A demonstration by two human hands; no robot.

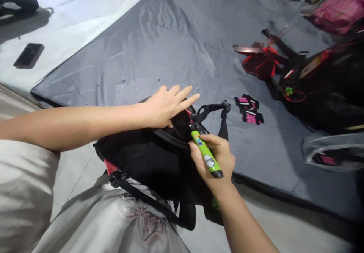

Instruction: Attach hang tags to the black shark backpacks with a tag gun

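A black bag (148, 162) with red trim and hanging black straps lies across my lap, against the table edge. My left hand (167, 107) rests flat on its top, fingers spread. In my right hand (214, 156) is a green pen-shaped tool (205, 152) with a black end, a printed label and a narrow dark tip; its exact kind is unclear. The tip points at the bag, beside its red trim and the base of a black strap (210, 111). Whether the tip touches the bag, I cannot tell.
Black-and-pink tags (249, 111) lie on the grey cloth-covered table (136, 63). At the right are another black bag (332, 82), a clear plastic bag (318, 150) and a pink bundle (341, 8). A phone (29, 55) lies on the pale surface at the left.
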